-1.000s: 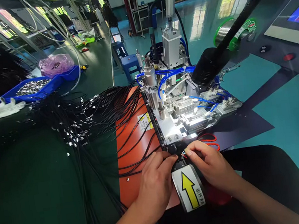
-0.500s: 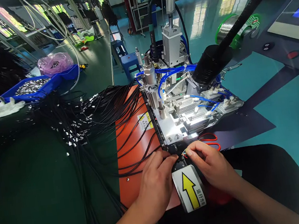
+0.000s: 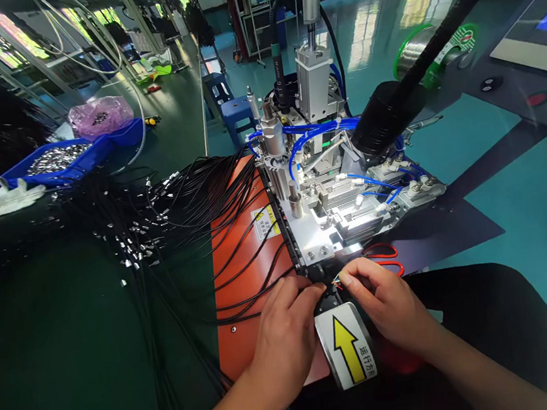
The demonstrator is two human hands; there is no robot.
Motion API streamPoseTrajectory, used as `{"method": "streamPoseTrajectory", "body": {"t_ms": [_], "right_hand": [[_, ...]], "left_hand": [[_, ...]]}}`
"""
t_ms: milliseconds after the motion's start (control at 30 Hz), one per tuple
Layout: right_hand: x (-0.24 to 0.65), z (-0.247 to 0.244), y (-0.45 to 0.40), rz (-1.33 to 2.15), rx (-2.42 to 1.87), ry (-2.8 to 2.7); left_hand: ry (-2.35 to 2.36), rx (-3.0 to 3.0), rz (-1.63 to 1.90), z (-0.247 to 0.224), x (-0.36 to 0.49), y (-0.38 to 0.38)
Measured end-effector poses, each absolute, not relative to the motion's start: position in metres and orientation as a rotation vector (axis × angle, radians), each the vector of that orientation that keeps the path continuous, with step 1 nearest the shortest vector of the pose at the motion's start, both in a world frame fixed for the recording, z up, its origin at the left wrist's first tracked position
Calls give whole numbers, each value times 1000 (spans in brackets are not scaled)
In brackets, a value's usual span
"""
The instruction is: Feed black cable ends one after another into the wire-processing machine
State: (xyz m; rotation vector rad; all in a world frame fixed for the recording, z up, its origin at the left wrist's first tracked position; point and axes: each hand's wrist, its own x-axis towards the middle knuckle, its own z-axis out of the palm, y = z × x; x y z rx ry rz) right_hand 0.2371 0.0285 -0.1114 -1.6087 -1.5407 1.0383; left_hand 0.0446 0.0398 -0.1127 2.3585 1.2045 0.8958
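Observation:
My left hand (image 3: 289, 324) is closed in a pinch at the front end of the machine's black track, on a black cable whose end is mostly hidden by the fingers. Just right of it, my right hand (image 3: 379, 295) pinches the thin coloured wires (image 3: 336, 282) coming out of that cable end. Below the fingertips is a metal cover with a yellow arrow label (image 3: 347, 346). Several black cables (image 3: 251, 302) run across the orange plate (image 3: 242, 350) to the track. Red-handled scissors (image 3: 389, 262) lie behind my right hand.
The metal machine (image 3: 334, 204) with blue air tubes stands ahead. A black hose (image 3: 392, 109) slants over its right side, near a solder wire spool (image 3: 420, 61). On the left are cables with metal connectors (image 3: 137, 243), a blue tray (image 3: 60, 159) of metal parts and a white glove (image 3: 13, 197).

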Motion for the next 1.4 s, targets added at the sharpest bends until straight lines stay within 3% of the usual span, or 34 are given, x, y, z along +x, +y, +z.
{"method": "streamPoseTrajectory", "body": {"t_ms": [1400], "right_hand": [[234,-114,26,930,-1589,-1580]], "left_hand": [[1211,2366,823,-111,46,39]]}}
